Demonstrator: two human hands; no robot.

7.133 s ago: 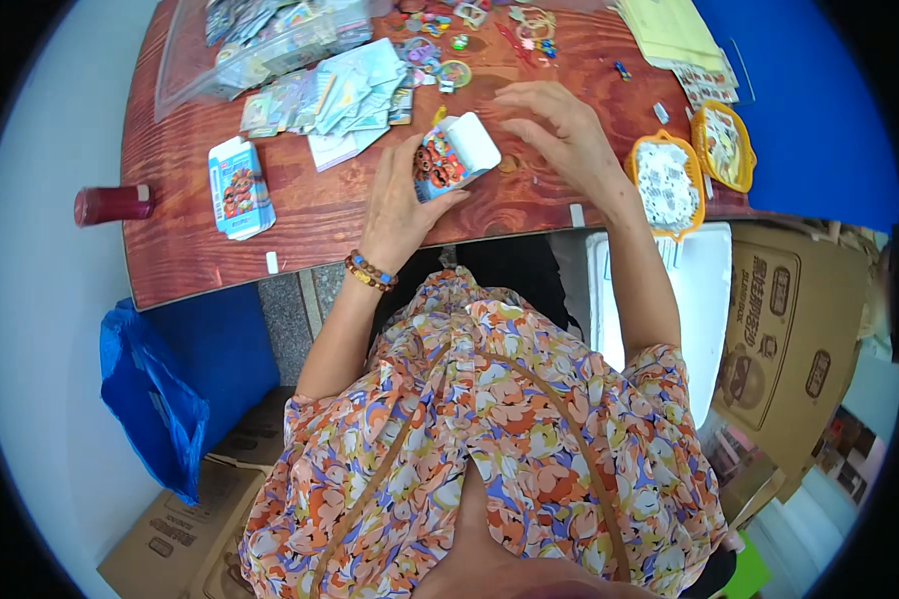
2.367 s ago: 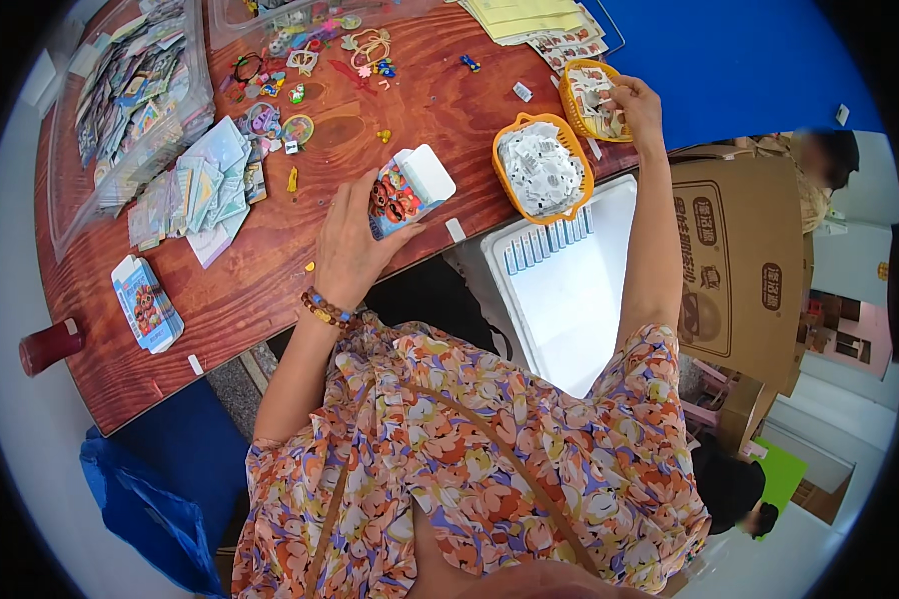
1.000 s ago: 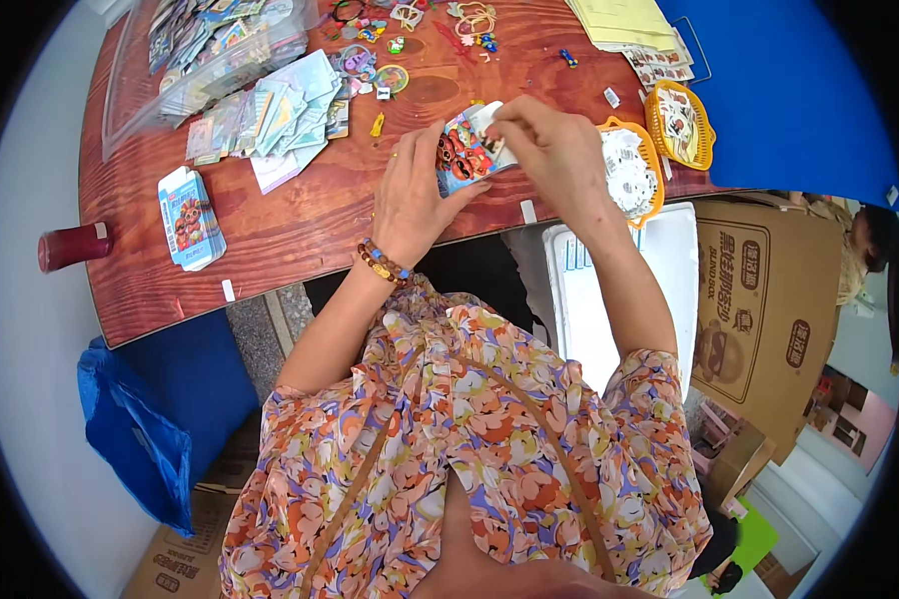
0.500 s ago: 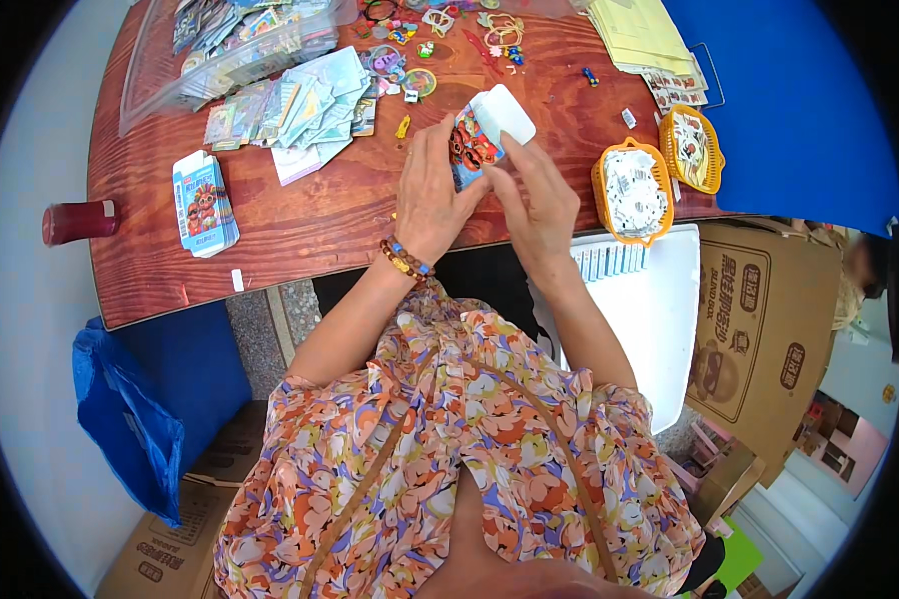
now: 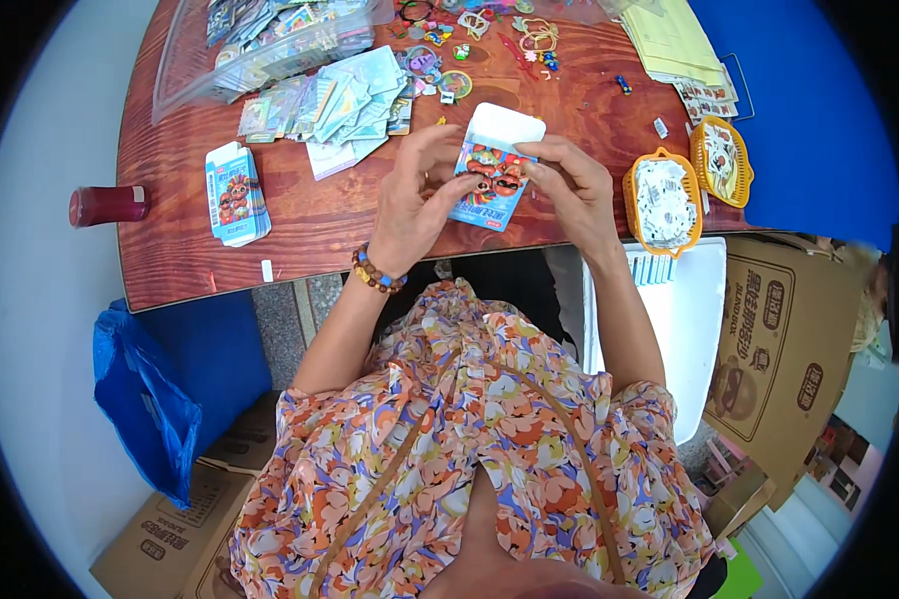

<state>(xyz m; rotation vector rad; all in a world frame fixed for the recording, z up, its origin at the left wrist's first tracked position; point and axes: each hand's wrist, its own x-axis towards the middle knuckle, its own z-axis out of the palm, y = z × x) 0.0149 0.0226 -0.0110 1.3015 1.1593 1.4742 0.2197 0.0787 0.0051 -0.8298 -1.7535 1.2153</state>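
Between my two hands is a small blue printed card box [image 5: 491,205] with red cartoon figures on its face. Its white top flap [image 5: 505,126] stands up, away from me. My left hand [image 5: 418,195] grips the box's left side, thumb lying across the front. At the upper right edge, my right hand [image 5: 575,190] pinches the box near the base of the flap. A stack of matching flat blue boxes [image 5: 236,196] lies on the table to the left. Whether anything is inside the held box cannot be seen.
A clear plastic bin [image 5: 270,62] full of cards stands at the back left, beside a loose card pile [image 5: 355,105]. Small trinkets [image 5: 449,55] lie at the back. Two yellow baskets [image 5: 662,203] and a white foam box [image 5: 669,334] are at right. A dark red bottle [image 5: 110,206] is far left.
The box has turned upright, its printed face and flap now toward my view. My right hand has shifted to its upper right edge. The whole view has moved slightly.
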